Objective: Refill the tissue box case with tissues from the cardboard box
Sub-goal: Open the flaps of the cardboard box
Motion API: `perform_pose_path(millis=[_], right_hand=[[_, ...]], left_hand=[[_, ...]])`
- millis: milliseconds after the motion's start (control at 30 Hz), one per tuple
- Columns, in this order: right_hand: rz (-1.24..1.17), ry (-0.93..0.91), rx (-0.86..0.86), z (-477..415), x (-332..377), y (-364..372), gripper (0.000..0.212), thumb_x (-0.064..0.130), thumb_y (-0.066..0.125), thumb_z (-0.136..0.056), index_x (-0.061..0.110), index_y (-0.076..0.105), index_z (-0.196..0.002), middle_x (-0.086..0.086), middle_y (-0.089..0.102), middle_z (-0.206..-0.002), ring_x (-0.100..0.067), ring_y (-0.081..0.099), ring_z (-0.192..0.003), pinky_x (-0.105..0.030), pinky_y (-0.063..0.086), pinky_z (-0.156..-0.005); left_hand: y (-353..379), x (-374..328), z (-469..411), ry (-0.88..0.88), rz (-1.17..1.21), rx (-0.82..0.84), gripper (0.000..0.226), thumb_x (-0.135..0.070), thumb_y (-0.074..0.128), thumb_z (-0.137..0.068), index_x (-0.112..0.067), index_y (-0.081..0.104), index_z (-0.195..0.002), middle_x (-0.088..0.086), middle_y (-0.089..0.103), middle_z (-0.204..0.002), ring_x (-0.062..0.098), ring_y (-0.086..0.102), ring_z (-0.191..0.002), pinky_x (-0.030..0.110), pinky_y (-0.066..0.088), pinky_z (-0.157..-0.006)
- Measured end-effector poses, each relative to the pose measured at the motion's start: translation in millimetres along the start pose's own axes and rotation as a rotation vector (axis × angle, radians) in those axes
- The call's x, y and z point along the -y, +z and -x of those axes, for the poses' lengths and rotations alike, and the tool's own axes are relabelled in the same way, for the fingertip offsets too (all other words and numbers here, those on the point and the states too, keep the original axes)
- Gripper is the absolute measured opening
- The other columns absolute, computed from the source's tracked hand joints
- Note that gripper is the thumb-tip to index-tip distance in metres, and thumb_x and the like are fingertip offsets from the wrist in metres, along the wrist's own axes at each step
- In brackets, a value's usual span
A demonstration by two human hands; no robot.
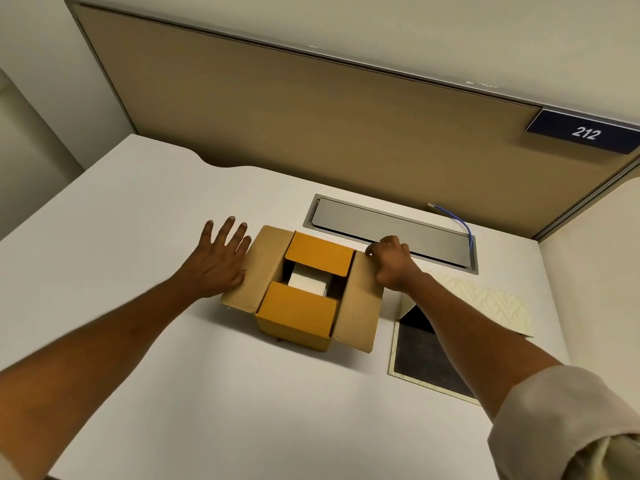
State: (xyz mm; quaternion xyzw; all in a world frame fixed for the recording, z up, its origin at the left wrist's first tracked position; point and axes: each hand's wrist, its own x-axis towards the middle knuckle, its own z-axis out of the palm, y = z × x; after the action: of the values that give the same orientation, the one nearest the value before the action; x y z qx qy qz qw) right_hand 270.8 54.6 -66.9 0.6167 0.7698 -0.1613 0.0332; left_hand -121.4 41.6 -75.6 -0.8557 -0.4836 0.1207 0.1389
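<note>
A brown cardboard box [294, 313] stands in the middle of the white desk with its four flaps spread out. Between the two inner flaps a white stack of tissues [308, 282] shows inside. My left hand [218, 261] lies flat with fingers apart, pressing the left flap down. My right hand [389, 263] grips the far corner of the right flap. The tissue box case [429, 358], dark with a cream patterned cover, lies on the desk to the right of the box, partly hidden by my right forearm.
A grey metal cable hatch [391, 232] is set into the white desk [138, 237] behind the box, with a blue cable [460, 221] coming out of it. A tan partition panel [311, 126] stands at the back, bearing a blue sign reading 212 [585, 132].
</note>
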Motion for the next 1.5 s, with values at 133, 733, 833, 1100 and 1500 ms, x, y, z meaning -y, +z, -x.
perform_pose_path(millis=[133, 733, 833, 1100, 1500], right_hand=[[0.056, -0.057, -0.048, -4, 21, -1, 0.064, 0.019, 0.061, -0.075, 0.012, 0.045, -0.136, -0.013, 0.047, -0.139, -0.033, 0.021, -0.139, -0.048, 0.023, -0.108], [0.254, -0.228, -0.134, -17, 70, 14, 0.067, 0.035, 0.061, -0.083, 0.007, 0.038, -0.139, -0.018, 0.049, -0.136, -0.036, 0.032, -0.134, -0.047, 0.028, -0.107], [0.154, -0.212, -0.193, -17, 62, 8, 0.060, 0.041, 0.057, -0.086, 0.010, 0.046, -0.135, -0.015, 0.054, -0.131, -0.033, 0.032, -0.132, -0.046, 0.030, -0.103], [0.067, -0.071, -0.354, -39, 59, -11, 0.039, 0.032, 0.052, -0.097, 0.008, 0.058, -0.126, -0.014, 0.059, -0.130, -0.035, 0.034, -0.132, -0.045, 0.033, -0.097], [0.121, 0.301, -0.461, -86, 55, -21, 0.053, 0.047, 0.060, -0.089, 0.003, 0.055, -0.116, -0.019, 0.054, -0.121, -0.037, 0.043, -0.115, -0.045, 0.037, -0.091]], left_hand=[[-4, -5, -6, -0.063, 0.021, -0.030, 0.073, -0.049, 0.018, -0.091, 0.003, 0.038, -0.139, 0.030, 0.027, -0.150, 0.050, 0.018, -0.139, 0.066, 0.017, -0.107], [-26, -82, -57, -0.275, 0.164, 0.047, 0.129, -0.089, 0.042, -0.062, -0.004, -0.005, -0.146, 0.027, -0.001, -0.156, 0.050, -0.008, -0.141, 0.071, -0.004, -0.106], [-32, -83, -60, -0.271, 0.199, 0.112, 0.135, -0.087, 0.052, -0.059, -0.004, -0.011, -0.145, 0.027, -0.006, -0.156, 0.051, -0.013, -0.140, 0.071, -0.003, -0.106], [-47, -67, -54, -0.213, 0.344, 0.087, 0.132, -0.083, 0.054, -0.063, -0.008, -0.015, -0.147, 0.021, -0.020, -0.156, 0.045, -0.025, -0.138, 0.067, -0.009, -0.107], [-67, -67, 9, -0.118, 0.529, 0.186, 0.133, -0.095, 0.029, -0.046, -0.021, -0.052, -0.122, 0.010, -0.049, -0.141, 0.032, -0.043, -0.132, 0.065, -0.011, -0.108]])
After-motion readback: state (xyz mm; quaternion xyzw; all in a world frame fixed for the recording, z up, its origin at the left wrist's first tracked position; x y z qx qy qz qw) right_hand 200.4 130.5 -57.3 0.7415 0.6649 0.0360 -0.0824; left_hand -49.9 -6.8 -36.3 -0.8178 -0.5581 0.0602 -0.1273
